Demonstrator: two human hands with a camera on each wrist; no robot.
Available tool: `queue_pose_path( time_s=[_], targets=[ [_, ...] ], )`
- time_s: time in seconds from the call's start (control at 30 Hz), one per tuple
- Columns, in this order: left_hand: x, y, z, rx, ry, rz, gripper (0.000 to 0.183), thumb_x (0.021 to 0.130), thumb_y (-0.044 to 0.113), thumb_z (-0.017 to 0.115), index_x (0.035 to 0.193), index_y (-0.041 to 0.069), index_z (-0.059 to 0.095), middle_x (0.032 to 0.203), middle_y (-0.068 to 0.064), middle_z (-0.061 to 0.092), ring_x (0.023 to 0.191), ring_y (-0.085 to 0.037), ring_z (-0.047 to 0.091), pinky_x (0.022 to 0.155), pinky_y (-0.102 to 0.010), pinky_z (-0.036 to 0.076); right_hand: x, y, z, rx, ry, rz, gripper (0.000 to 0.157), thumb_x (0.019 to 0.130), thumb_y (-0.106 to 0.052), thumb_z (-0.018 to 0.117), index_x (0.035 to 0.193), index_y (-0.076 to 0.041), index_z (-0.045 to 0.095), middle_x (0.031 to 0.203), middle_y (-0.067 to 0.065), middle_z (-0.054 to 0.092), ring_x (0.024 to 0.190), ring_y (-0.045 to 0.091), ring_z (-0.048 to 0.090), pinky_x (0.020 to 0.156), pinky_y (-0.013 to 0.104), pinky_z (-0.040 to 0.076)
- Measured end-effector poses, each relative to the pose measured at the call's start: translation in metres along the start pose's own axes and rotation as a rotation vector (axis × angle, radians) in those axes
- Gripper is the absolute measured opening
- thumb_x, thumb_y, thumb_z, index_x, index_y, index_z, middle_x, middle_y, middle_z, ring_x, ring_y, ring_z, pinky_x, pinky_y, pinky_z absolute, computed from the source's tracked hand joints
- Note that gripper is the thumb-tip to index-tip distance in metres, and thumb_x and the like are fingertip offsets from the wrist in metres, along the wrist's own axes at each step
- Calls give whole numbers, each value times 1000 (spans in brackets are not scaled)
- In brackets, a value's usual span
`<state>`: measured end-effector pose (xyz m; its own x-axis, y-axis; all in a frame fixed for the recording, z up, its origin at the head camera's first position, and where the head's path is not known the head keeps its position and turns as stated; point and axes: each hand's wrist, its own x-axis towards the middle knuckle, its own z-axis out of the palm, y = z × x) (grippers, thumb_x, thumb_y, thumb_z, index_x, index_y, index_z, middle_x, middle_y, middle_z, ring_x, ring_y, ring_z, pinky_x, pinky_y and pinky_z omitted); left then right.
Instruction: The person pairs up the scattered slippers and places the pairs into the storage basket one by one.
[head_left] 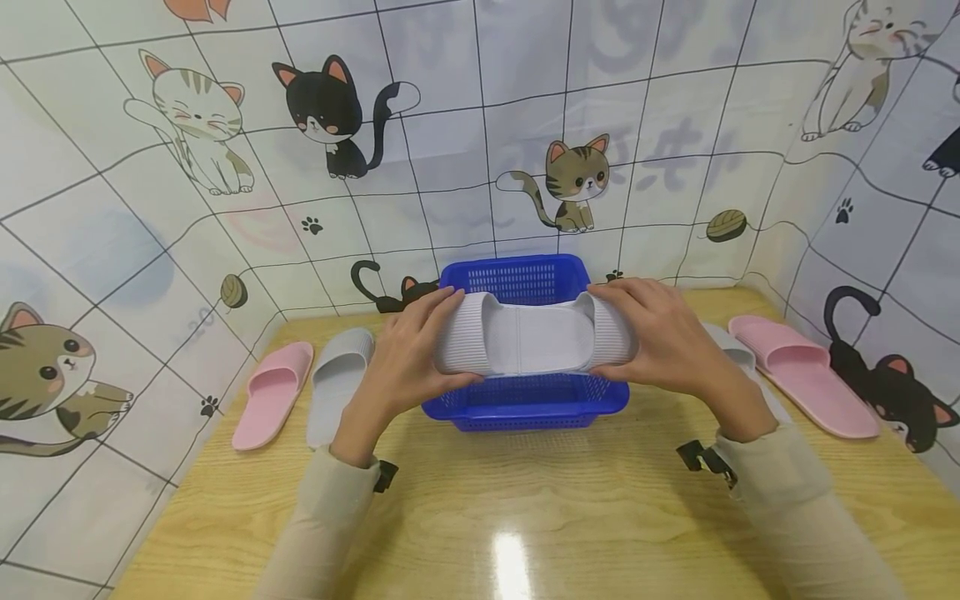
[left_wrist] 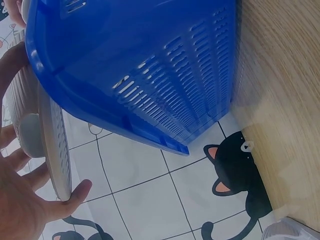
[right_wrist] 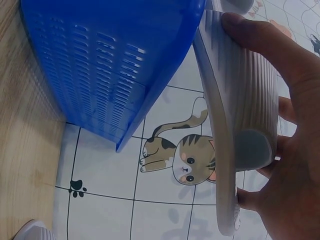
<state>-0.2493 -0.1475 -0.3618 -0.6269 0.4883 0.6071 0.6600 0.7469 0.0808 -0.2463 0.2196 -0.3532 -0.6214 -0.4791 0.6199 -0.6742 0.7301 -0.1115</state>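
Two pale grey slippers with ribbed straps are held level above a blue plastic basket (head_left: pixel 517 414), their soles overlapping in the middle. My left hand (head_left: pixel 405 354) grips the left slipper (head_left: pixel 462 335) at its strap end, thumb underneath and fingers over the top. On the other side, my right hand (head_left: pixel 663 342) grips the right slipper (head_left: pixel 613 333) the same way. Both wrist views show the slippers beside the perforated basket wall (left_wrist: pixel 150 95), above its rim. The slippers and hands hide part of the basket's inside in the head view.
On the wooden table (head_left: pixel 517 508), a pink slipper (head_left: pixel 272 396) and a grey slipper (head_left: pixel 337 379) lie left of the basket. To the right lie another grey slipper (head_left: pixel 729 343), partly behind my arm, and a pink slipper (head_left: pixel 810 379). Cat-printed walls (head_left: pixel 465 192) enclose the table's back and sides.
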Motion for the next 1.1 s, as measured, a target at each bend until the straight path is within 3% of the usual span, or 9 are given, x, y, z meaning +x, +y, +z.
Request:
queue_pose_path(
  time_s=[1.1],
  targets=[
    [2, 3, 4, 3, 4, -10, 118, 61, 58, 96, 158, 18, 41, 158, -9, 48, 142, -29, 49, 101, -55, 50, -1, -2, 0, 10, 4, -8, 103, 54, -48, 98, 142, -12, 59, 134, 14, 62, 120, 36, 57, 94, 56, 47]
  ],
)
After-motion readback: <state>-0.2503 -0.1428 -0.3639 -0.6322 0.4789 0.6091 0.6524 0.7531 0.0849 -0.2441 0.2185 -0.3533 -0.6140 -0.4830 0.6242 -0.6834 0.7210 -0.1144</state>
